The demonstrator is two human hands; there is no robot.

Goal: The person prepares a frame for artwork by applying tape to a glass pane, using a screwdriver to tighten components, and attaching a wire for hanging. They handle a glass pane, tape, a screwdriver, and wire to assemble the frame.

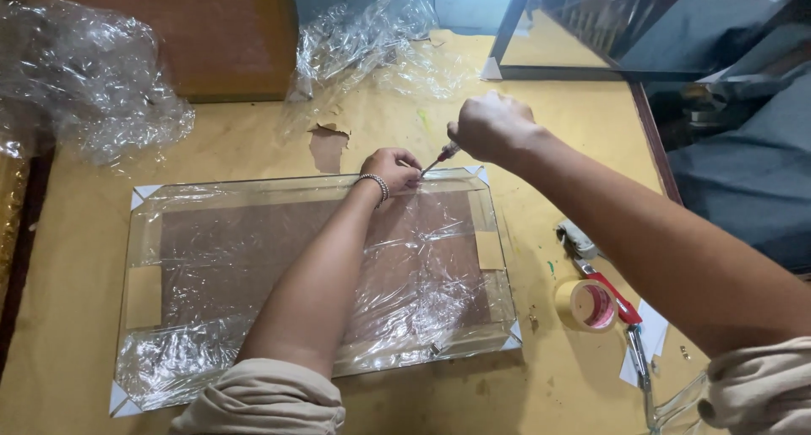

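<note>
We are working over a yellow-papered desk (84,317) with a flat panel wrapped in clear plastic (321,270) lying in the middle, white cardboard corners on it.

Our left hand (391,170) is pressing down on the far edge of the panel, fingers curled onto the plastic film there, a beaded bracelet (375,184) sitting at the wrist. Fingers are bent and touching the wrap; we cannot tell if they are pinching it.

Our right hand (492,127) is hovering just beyond the far edge, fingers closed in a fist around a small red-handled tool (441,157). The tool is pointing down and left, its tip meeting the panel edge right beside the left fingertips.

To the right of the panel a roll of tape (586,304) is lying flat on the desk, with red-handled pliers (610,291) just beside it and white paper scraps near them.

Crumpled clear plastic (84,80) is piling up at far left, more plastic wrap (372,42) at far centre. A brown wooden box (211,29) is standing far left. A dark-framed glass sheet (591,38) is leaning at far right.
</note>
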